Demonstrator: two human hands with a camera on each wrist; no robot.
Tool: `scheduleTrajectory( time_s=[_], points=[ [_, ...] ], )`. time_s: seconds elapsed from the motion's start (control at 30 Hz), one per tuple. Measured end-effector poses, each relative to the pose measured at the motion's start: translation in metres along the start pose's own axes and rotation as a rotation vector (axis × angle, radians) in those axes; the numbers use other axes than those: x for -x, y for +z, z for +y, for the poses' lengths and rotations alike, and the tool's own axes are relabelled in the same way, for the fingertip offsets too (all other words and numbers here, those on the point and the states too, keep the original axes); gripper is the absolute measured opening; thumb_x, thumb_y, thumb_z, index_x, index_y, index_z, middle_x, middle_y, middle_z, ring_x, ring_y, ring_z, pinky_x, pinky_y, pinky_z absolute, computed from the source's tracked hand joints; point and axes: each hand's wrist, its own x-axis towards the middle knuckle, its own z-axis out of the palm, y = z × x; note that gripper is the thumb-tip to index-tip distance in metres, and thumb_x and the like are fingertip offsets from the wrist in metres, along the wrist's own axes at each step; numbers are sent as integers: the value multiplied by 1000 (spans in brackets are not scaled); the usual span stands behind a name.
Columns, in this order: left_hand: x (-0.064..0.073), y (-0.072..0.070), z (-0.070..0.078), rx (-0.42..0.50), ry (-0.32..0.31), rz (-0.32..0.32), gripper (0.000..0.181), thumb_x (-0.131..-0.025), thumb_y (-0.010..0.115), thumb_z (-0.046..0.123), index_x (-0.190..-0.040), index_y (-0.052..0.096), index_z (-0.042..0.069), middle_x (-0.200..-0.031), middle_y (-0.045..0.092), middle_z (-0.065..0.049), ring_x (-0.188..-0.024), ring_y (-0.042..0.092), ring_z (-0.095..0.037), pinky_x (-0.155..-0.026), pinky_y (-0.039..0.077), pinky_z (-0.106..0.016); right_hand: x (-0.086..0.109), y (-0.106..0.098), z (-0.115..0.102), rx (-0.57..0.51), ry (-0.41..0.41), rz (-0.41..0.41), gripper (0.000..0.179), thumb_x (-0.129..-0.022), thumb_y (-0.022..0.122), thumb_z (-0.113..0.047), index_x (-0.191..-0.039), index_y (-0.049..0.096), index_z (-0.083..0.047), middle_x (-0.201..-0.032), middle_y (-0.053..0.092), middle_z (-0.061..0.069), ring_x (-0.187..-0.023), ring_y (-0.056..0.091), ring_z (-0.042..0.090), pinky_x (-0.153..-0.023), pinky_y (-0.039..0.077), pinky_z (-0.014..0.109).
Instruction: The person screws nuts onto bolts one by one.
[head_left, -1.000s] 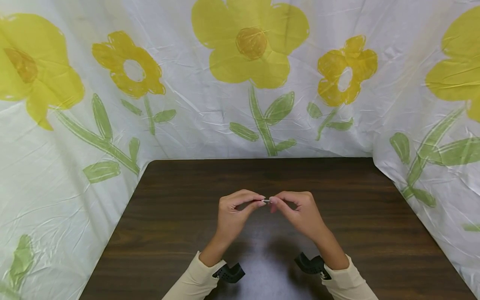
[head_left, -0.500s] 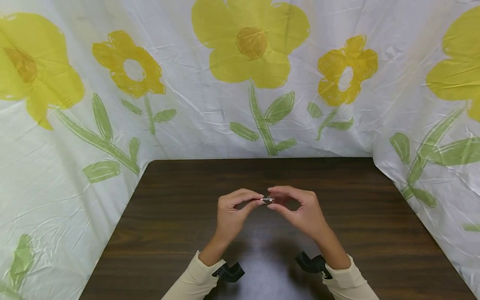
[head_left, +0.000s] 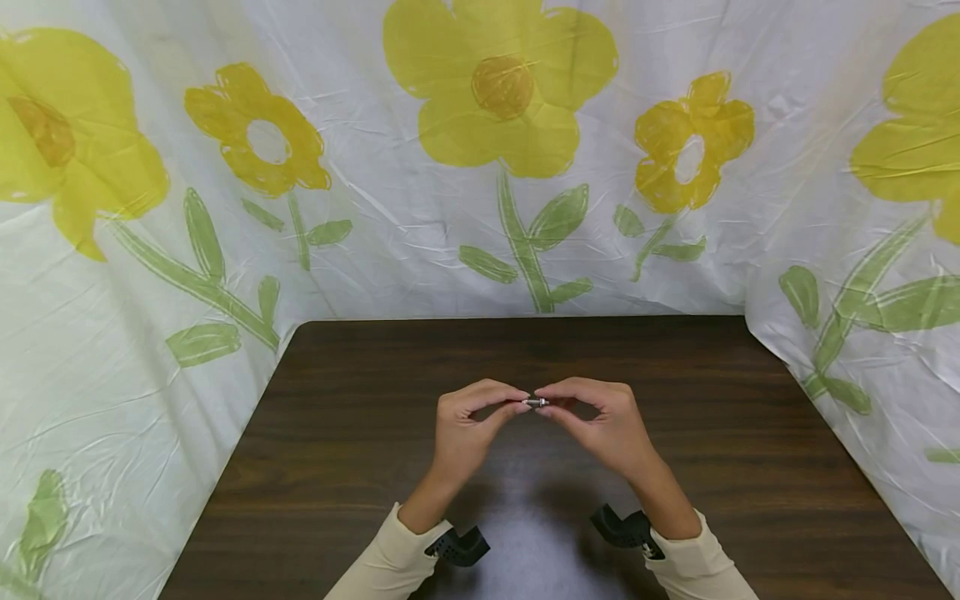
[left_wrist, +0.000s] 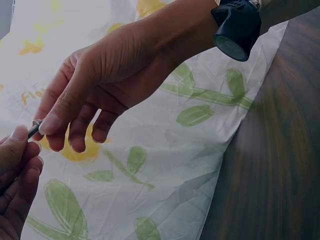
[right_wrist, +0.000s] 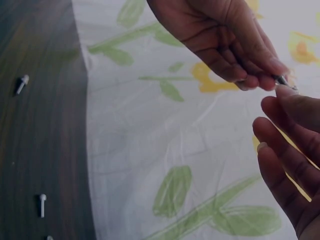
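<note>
Between the fingertips of both hands is a small silver bolt (head_left: 535,402), held level above the table. My left hand (head_left: 467,429) pinches one end between thumb and index finger. At the other end, the thumb and fingers of my right hand (head_left: 603,425) pinch a wider metal nut. The left wrist view shows the bolt's dark threaded shank (left_wrist: 33,132) beside the shiny nut (left_wrist: 36,122) at the right fingertips. In the right wrist view the fingertips partly hide the bolt (right_wrist: 281,80).
A dark wood-grain table (head_left: 360,467) lies under the hands. In the right wrist view, more bolts (right_wrist: 42,205) lie apart on it, one cut off by the bottom edge. A white flowered cloth (head_left: 360,125) hangs around the back and sides.
The right fingers have spread off the bolt's end, uncovering it, then come back together at it. The left hand has kept its pinch with hardly any movement.
</note>
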Motion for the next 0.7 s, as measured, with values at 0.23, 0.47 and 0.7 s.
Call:
scheduleTrajectory(
  time_s=[0.23,0.47,0.7],
  points=[
    [-1,0,1,1,7,-1,17,-80,77,-14,-94,77,-4,-89,75,-15,-81,72,-24,-71,60,-31,1,-1,-1,0,34,-18,35,-74,82,15,-103,78,-5,-93,77,7,-79,73,16,-67,58,24],
    [-1,0,1,8,9,1,17,-79,78,-15,-93,77,-5,-88,75,-15,-81,72,-22,-70,60,-31,4,-1,1,-4,105,-41,24,-83,79,7,-101,78,-9,-92,77,4,-79,72,13,-70,58,24],
    [0,0,0,12,7,0,16,-80,78,-14,-93,77,-5,-87,75,-15,-80,72,-21,-70,61,-31,5,1,0,-22,145,-69,17,-90,74,3,-96,77,-13,-83,75,1,-77,73,13,-71,58,24]
  ],
)
